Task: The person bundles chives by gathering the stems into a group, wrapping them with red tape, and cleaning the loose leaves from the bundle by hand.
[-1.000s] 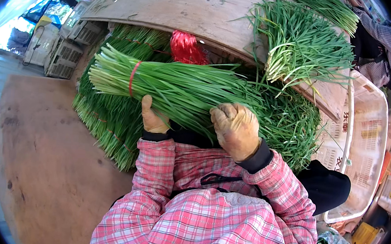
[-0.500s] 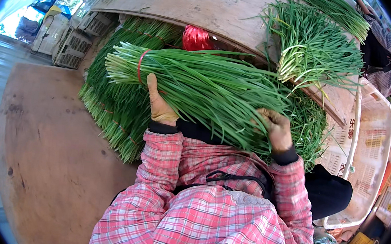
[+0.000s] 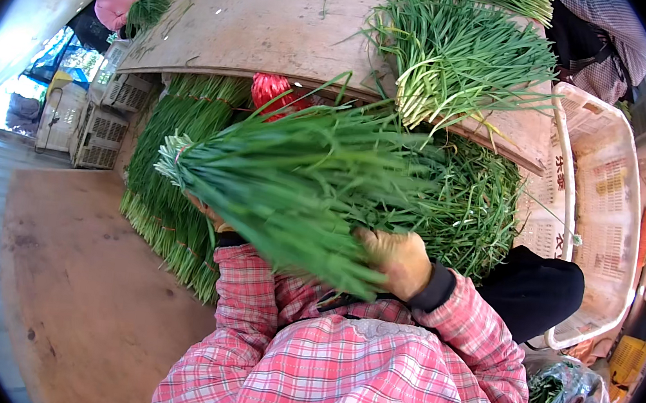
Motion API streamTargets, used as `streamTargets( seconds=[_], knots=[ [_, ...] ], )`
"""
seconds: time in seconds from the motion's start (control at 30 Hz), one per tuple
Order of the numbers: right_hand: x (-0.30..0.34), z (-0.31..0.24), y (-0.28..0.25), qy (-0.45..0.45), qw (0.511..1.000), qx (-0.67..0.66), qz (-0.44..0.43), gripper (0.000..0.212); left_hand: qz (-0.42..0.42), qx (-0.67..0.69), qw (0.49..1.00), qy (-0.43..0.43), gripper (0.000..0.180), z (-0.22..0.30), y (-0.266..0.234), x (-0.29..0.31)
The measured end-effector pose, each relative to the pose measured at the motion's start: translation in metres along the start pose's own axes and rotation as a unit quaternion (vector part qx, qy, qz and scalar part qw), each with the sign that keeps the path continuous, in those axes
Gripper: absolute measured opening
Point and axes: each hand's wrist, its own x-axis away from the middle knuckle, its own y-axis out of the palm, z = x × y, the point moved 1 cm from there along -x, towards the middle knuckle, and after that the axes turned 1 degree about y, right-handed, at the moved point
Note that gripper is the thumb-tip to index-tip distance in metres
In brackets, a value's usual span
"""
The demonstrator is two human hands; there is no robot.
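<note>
A big bunch of garlic chives (image 3: pixel 286 182) hangs in front of my chest, its pale cut ends pointing left and its leaves fanned out and blurred to the right. My left hand (image 3: pixel 210 213) supports it from underneath near the cut end; most of the fingers are hidden by the leaves. At the leaf tips my right hand (image 3: pixel 399 263) has its fingers curled round some leaves. A thin reddish band shows faintly near the cut end. Behind the bunch, to the left, lie stacked banded chive bundles (image 3: pixel 169 209).
Loose chives (image 3: pixel 464 55) lie on the wooden board (image 3: pixel 279 20); more greens (image 3: pixel 479 210) are heaped below it. Red plastic string (image 3: pixel 275 96) hangs under its edge. A white crate (image 3: pixel 603 192) stands right, a plastic bag (image 3: pixel 570 400) lower right. Far left, a person in pink (image 3: pixel 124 0) handles greens.
The bunch's cut end has dropped and tilted toward me, and its leaves have spread. My right hand has come lower and left along the tips. The view has shifted, showing more of the person in pink.
</note>
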Motion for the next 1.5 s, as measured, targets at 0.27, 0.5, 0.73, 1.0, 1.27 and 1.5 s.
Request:
streamTargets(
  seconds=[0.27, 0.5, 0.73, 1.0, 1.27, 1.5],
  knots=[
    [0.037, 0.039, -0.077, 0.113, 0.982, 0.105, 0.112, 0.02, -0.011, -0.026, 0.999, -0.023, 0.052, 0.007, -0.001, 0.008],
    [-0.009, -0.012, -0.132, 0.014, 0.98, -0.039, 0.195, 0.017, -0.013, -0.023, 0.999, -0.022, 0.052, 0.01, 0.002, 0.012],
    [-0.062, -0.045, -0.049, -0.037, 0.988, 0.132, 0.078, 0.038, -0.014, -0.014, 0.999, -0.027, 0.053, 0.005, -0.005, 0.011],
    [-0.036, -0.018, -0.041, -0.13, 0.986, 0.022, 0.1, 0.008, 0.001, 0.006, 0.999, -0.053, 0.053, -0.002, -0.007, 0.011],
    [-0.072, 0.003, -0.077, -0.003, 0.969, 0.165, 0.183, 0.02, 0.005, 0.011, 0.998, -0.069, 0.054, -0.006, -0.004, 0.007],
    [-0.086, 0.032, -0.029, 0.054, 0.949, -0.134, 0.279, 0.006, 0.001, 0.016, 0.996, -0.084, 0.054, -0.006, -0.003, 0.01]
  ],
)
